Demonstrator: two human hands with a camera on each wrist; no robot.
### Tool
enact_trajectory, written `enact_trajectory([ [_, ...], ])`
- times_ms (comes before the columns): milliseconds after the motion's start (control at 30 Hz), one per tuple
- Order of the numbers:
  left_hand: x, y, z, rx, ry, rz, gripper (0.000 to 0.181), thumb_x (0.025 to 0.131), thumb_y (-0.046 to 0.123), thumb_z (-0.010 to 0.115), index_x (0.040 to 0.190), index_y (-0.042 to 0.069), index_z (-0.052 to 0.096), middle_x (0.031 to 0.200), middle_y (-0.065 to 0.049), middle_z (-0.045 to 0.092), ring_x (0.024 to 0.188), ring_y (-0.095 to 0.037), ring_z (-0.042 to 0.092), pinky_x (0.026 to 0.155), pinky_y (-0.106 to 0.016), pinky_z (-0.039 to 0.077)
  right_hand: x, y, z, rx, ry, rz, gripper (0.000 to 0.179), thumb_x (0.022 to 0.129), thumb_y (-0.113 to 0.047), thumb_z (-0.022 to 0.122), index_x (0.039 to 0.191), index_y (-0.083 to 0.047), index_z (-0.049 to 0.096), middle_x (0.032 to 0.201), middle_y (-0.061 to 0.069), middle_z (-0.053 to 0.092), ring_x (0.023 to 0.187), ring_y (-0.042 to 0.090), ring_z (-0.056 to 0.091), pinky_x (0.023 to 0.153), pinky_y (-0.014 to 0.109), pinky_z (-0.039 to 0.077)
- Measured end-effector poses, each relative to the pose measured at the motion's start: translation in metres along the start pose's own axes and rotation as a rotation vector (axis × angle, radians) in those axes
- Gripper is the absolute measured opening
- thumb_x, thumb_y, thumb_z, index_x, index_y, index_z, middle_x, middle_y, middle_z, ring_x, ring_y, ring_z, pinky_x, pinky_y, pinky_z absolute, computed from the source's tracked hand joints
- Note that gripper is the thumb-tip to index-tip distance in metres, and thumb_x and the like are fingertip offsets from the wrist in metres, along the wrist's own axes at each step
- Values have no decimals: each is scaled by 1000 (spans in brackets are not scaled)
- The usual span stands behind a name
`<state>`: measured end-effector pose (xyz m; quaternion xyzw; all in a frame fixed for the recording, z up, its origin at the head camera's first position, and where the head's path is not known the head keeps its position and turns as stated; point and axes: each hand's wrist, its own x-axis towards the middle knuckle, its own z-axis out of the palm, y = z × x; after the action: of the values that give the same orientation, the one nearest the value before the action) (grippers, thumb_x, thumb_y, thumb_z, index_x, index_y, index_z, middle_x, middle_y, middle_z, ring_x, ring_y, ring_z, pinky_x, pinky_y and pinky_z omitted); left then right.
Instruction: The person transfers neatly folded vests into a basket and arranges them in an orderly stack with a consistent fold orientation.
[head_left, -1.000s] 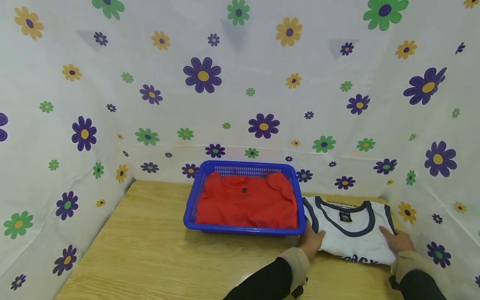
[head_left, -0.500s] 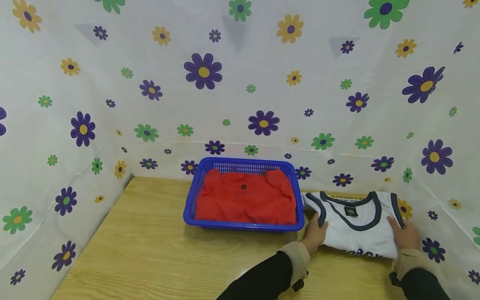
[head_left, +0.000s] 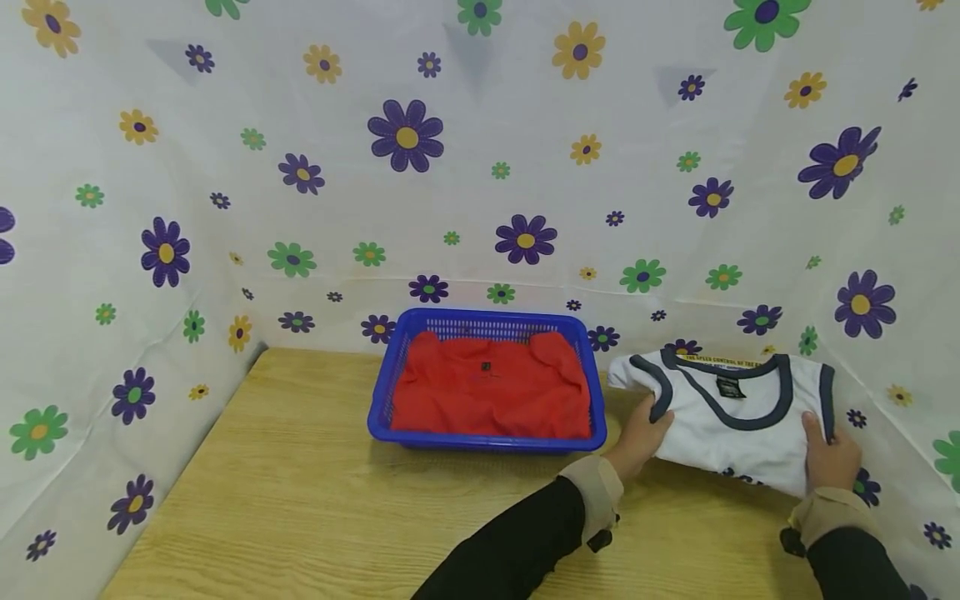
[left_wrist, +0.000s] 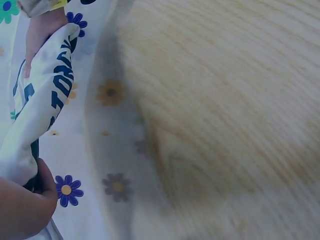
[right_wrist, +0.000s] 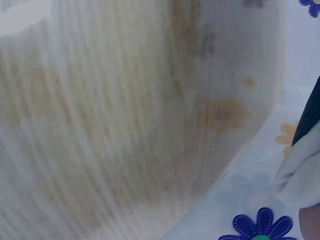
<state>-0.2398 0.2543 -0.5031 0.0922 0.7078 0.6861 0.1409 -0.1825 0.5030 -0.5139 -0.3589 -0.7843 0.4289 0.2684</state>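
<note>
A folded white T-shirt (head_left: 738, 425) with dark neck and sleeve trim hangs between my hands, right of the basket, in the head view. My left hand (head_left: 639, 437) grips its left side near the sleeve trim, thumb on top. At the opposite side my right hand (head_left: 831, 454) pinches the edge, also thumb up. Dark lettering runs along the underside of the shirt (left_wrist: 59, 82) in the left wrist view, where the cloth is off the table. Only a corner of the shirt (right_wrist: 302, 167) shows in the right wrist view.
A blue plastic basket (head_left: 487, 444) stands toward the back of the wooden table (head_left: 300, 500). Inside it lies a folded red shirt (head_left: 491, 400). Flower-patterned white sheeting (head_left: 330, 208) walls in the table at the back and both sides.
The white T-shirt has risen off the table, held by both hands, and shifted a little to the right and back. The basket stays in place while the view tilts slightly.
</note>
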Motion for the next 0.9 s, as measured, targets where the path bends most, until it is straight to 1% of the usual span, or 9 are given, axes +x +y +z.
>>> enact_trajectory([
  [133,3,6,-8,10,19,121,37,90,7,57,126,-2,55,137,-13,47,129,-25,43,107,-33,36,-1,-8,4,71,-7,7,42,89,-43,58,57,-21,41,49,-22,30,60,6,31,63,26,25],
  [267,3,18,-19,45,102,198,34,82,3,63,114,-6,61,134,-16,43,127,-28,40,107,-32,34,-3,-27,7,100,-25,-20,36,90,-44,56,60,-25,45,51,-24,32,65,6,33,64,25,27],
  [367,2,27,-28,10,173,192,34,75,1,67,109,-6,63,130,-11,39,122,-24,39,104,-28,34,-4,-44,10,156,-25,-28,34,90,-41,57,61,-27,48,52,-24,34,63,5,35,61,22,29],
  [500,2,36,-43,-73,242,197,45,71,-3,66,115,-8,60,135,-10,30,126,-25,36,105,-31,35,-5,-67,17,378,-26,-5,30,88,-29,64,60,-30,55,52,-21,43,57,1,38,56,14,32],
  [633,8,42,-64,-212,223,191,56,76,-3,64,131,-7,50,149,-13,24,139,-30,27,114,-39,27,-11,-90,25,521,-56,-2,23,86,-24,68,64,-26,60,55,-17,49,56,1,41,53,12,35],
  [700,11,44,-77,-331,188,167,57,81,-1,63,136,-3,46,153,-11,27,140,-27,28,115,-39,27,-16,-101,29,491,-88,-4,20,86,-28,67,68,-25,59,57,-16,48,57,1,40,53,13,34],
  [767,14,46,-90,-407,164,138,52,84,3,64,134,2,50,145,-11,42,129,-23,45,109,-36,36,-20,-112,34,478,-116,-5,18,86,-31,67,71,-24,59,60,-15,48,58,2,41,54,14,34],
  [833,16,48,-103,-487,148,109,46,85,4,64,130,5,55,127,-7,58,109,-18,59,98,-31,47,-24,-121,40,491,-144,-9,17,86,-32,67,74,-23,59,62,-13,49,59,3,42,54,15,35],
  [900,17,49,-116,-549,134,88,36,85,1,62,120,4,58,104,-3,64,86,-14,61,84,-27,51,-29,-127,46,515,-167,-18,15,87,-30,66,77,-22,60,63,-12,50,60,4,43,54,14,37],
])
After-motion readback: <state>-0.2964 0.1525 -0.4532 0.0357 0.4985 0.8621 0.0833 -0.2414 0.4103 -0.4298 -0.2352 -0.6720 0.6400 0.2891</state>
